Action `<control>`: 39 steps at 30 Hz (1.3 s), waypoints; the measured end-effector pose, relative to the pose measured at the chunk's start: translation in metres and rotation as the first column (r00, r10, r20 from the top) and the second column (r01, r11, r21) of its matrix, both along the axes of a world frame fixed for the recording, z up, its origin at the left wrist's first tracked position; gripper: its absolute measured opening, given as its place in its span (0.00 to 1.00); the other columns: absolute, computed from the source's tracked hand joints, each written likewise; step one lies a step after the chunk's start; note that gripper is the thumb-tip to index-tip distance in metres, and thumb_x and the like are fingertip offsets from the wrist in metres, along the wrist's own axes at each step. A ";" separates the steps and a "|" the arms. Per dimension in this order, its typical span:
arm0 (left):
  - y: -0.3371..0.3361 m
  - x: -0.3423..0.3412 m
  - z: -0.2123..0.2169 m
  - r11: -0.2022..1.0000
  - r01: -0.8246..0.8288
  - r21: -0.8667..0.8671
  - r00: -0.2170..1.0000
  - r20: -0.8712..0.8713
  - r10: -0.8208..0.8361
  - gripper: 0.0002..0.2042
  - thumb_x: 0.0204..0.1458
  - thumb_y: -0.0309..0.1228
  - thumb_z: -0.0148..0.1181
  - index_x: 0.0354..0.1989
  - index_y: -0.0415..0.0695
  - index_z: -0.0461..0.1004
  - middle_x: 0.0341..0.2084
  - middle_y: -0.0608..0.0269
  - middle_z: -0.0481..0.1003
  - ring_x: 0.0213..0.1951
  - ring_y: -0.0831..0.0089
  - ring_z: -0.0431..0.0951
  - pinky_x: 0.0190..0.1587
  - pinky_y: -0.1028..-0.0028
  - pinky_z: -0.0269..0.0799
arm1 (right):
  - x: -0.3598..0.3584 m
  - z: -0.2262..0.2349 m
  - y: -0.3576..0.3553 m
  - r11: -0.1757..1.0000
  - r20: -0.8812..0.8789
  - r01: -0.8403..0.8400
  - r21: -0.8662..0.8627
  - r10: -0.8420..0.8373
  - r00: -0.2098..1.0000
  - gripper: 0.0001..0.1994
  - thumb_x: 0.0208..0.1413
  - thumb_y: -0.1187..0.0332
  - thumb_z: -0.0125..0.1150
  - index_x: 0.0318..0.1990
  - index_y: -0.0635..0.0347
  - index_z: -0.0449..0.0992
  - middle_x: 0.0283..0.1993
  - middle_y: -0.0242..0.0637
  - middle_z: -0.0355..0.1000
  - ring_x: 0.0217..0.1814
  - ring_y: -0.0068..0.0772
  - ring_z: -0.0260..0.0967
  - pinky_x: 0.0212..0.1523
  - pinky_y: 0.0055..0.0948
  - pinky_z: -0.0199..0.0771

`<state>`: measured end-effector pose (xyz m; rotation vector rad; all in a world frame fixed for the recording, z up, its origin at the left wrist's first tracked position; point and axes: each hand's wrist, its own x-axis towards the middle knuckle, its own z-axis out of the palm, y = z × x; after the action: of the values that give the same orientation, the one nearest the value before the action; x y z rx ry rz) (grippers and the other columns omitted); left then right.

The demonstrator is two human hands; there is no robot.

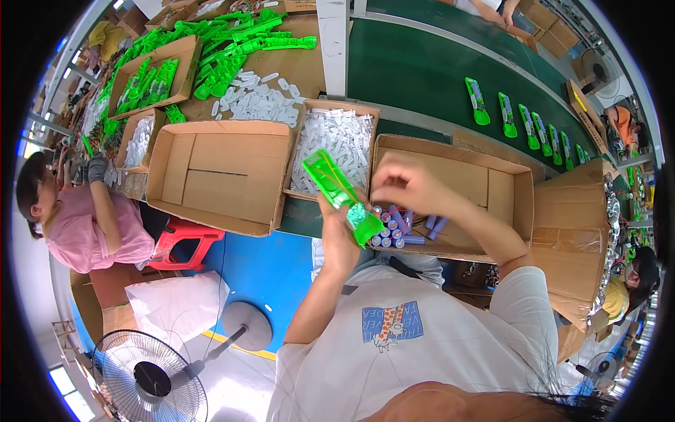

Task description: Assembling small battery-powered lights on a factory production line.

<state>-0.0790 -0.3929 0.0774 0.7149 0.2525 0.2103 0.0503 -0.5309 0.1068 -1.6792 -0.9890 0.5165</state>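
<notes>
My left hand point(339, 238) is wrapped round a long bright green plastic housing point(325, 176), held tilted in front of me. Inside its lower end shows a pale, teal-looking part, too small to name, and a thin yellowish wire runs along it. Just right of the housing, my right hand point(408, 184) hovers with curled, pinched fingers; whatever may be between them is hidden. Below that hand, several purple cylindrical battery cells point(395, 232) lie in the near left corner of a cardboard box point(492, 184).
A box of small white plastic parts point(330, 133) stands beyond my left hand, beside a shallow cardboard box point(218, 165). Green housings point(225, 67) are heaped at the far left. Filled housings point(508, 116) line a green conveyor point(415, 70). A co-worker point(98, 218) sits at left, near a fan point(151, 380).
</notes>
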 end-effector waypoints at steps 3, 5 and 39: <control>0.005 0.003 0.005 1.000 -0.009 0.006 1.000 -0.029 0.010 0.21 0.54 0.33 0.44 0.57 0.48 0.53 0.43 0.56 0.67 0.40 0.66 0.70 0.43 0.61 0.75 | 0.006 0.014 -0.009 1.000 0.035 -0.010 -0.028 0.011 0.999 0.05 0.52 0.71 0.66 0.31 0.59 0.75 0.33 0.27 0.65 0.28 0.14 0.61 0.26 0.17 0.60; 0.000 0.004 0.009 0.997 0.003 0.076 0.999 -0.037 0.000 0.21 0.52 0.28 0.44 0.57 0.46 0.53 0.43 0.56 0.67 0.40 0.68 0.70 0.43 0.64 0.75 | 0.003 0.016 -0.007 0.997 0.080 0.054 0.050 -0.058 0.995 0.07 0.51 0.69 0.68 0.33 0.60 0.76 0.34 0.27 0.64 0.27 0.12 0.60 0.24 0.16 0.58; -0.015 -0.039 0.008 0.919 0.230 0.319 0.972 -0.020 -0.236 0.14 0.59 0.18 0.41 0.52 0.44 0.53 0.37 0.59 0.66 0.32 0.74 0.70 0.37 0.70 0.73 | -0.027 -0.034 -0.054 0.893 0.483 0.291 -0.344 -0.098 0.870 0.13 0.47 0.67 0.64 0.43 0.57 0.78 0.43 0.44 0.68 0.47 0.49 0.67 0.45 0.40 0.72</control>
<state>-0.1177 -0.4081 0.0856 1.0573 0.1133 0.0285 0.0230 -0.5848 0.0728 -2.3267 -1.0677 0.1909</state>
